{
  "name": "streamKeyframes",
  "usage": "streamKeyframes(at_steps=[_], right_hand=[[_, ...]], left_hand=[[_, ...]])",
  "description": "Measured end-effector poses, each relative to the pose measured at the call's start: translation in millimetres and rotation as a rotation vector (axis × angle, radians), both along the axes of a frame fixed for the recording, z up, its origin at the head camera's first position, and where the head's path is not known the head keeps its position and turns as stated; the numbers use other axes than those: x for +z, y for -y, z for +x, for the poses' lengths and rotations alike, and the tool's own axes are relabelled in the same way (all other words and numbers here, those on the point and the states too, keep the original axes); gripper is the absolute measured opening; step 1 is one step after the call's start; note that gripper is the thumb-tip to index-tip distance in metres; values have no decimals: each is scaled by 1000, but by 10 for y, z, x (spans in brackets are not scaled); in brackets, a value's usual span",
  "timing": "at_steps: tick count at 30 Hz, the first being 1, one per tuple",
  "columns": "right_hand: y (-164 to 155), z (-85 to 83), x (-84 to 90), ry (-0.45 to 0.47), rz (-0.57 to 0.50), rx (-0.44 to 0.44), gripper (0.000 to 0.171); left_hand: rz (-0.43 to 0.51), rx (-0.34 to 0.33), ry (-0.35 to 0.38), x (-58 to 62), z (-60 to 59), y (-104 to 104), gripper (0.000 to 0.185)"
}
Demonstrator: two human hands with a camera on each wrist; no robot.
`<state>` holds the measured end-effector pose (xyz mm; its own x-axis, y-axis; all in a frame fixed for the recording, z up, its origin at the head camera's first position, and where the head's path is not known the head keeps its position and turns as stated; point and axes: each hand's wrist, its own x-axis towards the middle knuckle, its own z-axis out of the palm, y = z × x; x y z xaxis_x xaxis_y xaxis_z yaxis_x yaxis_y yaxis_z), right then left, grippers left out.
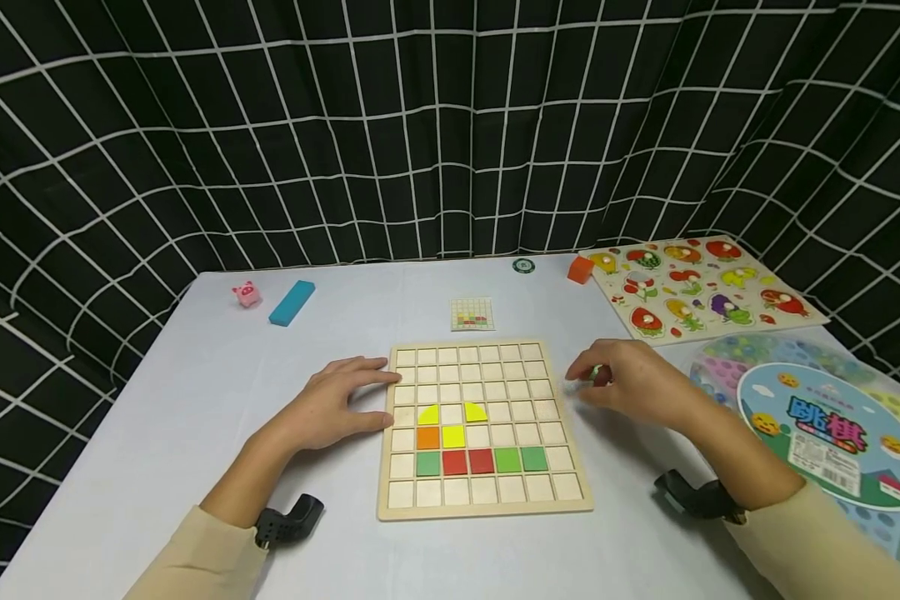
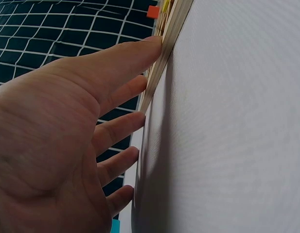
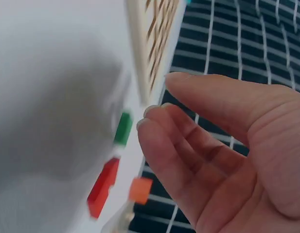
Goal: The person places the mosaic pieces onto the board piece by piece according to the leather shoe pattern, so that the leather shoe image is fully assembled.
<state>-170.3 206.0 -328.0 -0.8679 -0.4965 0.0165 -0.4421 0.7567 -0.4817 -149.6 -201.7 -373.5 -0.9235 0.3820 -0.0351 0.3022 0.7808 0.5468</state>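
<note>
A wooden grid board (image 1: 525, 492) lies in front of me with coloured tiles in some squares. One row holds green, red and light green tiles; above it sit an orange tile (image 1: 427, 437), a yellow tile (image 1: 453, 436) and two yellow quarter-round tiles. My left hand (image 1: 337, 400) rests at the board's left side, thumb and fingertips touching its edge. Just right of the board hovers my right hand (image 1: 633, 379), fingers loosely bent, with a gap between thumb and fingertips. Beyond those fingers, the right wrist view shows a green piece (image 3: 123, 128) and a red piece (image 3: 103, 188) on the table.
Behind the board lies a small pattern card (image 1: 472, 314). A pink pig figure (image 1: 247, 293) and a blue block (image 1: 292, 302) are back left. At back right are a dark chip (image 1: 523, 265), an orange cube (image 1: 581, 269), a fruit puzzle board (image 1: 701, 287) and a packaged game (image 1: 832, 433).
</note>
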Motion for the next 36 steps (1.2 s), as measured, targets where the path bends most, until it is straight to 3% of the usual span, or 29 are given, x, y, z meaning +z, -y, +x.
streamKeyframes(at_steps=[9, 14, 25, 29, 36], right_hand=[[-62, -300, -55, 49, 176, -96, 26], [-47, -379, -65, 83, 191, -95, 18], [39, -342, -93, 103, -32, -95, 12], [197, -288, -60, 191, -142, -68, 13], [553, -161, -40, 353, -270, 66, 9]], left_hand=[[-2, -10, -22, -7, 11, 2, 56], [1, -8, -17, 0, 16, 3, 56], [4, -11, -17, 3, 8, 5, 56], [2, -3, -8, 7, 4, 0, 56], [2, 2, -1, 12, 6, -5, 56]])
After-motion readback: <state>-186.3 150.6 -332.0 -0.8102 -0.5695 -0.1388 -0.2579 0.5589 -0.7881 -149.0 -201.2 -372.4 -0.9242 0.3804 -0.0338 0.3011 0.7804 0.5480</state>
